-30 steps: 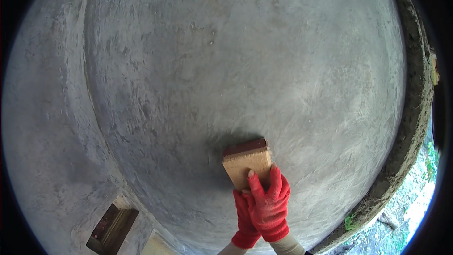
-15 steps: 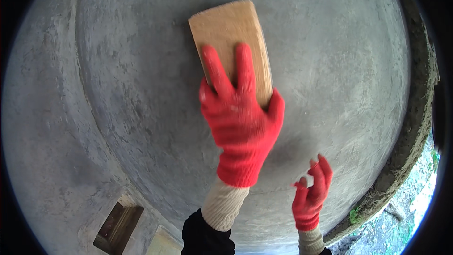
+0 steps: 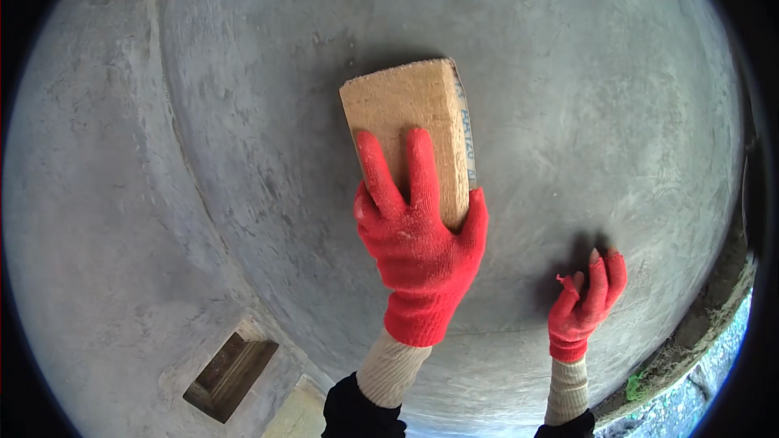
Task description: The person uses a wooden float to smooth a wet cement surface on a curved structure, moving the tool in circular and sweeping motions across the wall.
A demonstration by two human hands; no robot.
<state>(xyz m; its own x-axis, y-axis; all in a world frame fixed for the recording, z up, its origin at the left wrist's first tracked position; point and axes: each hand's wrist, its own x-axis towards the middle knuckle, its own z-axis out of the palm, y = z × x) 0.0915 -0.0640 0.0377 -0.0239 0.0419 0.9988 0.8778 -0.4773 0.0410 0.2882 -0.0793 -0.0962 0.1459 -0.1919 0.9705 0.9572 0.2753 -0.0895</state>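
My left hand (image 3: 422, 251), in a red knit glove, is closed around a tan wooden sanding block (image 3: 402, 101). Two fingers lie along the block's top, and the thumb grips its right side. A thin sheet with blue print shows along that edge; the block's underside, against the smooth grey cement surface (image 3: 560, 113), is hidden. Lower right, my right hand (image 3: 588, 304) holds nothing. Its fingers are apart and slightly bent, with bare tips poking through torn glove ends. They are at the cement surface beside their shadow; whether they touch it I cannot tell.
Left of the block, a seam (image 3: 191, 162) runs down where the curved surface meets another grey cement face. A rectangular recess (image 3: 231, 377) opens at lower left. A rough, dirty ledge (image 3: 690, 341) borders the right side, with a bit of green plant (image 3: 635, 385).
My left hand has drawn the sanding block down the surface toward me. My right hand has moved right and slightly up, closer to the surface. The view has shifted a little.
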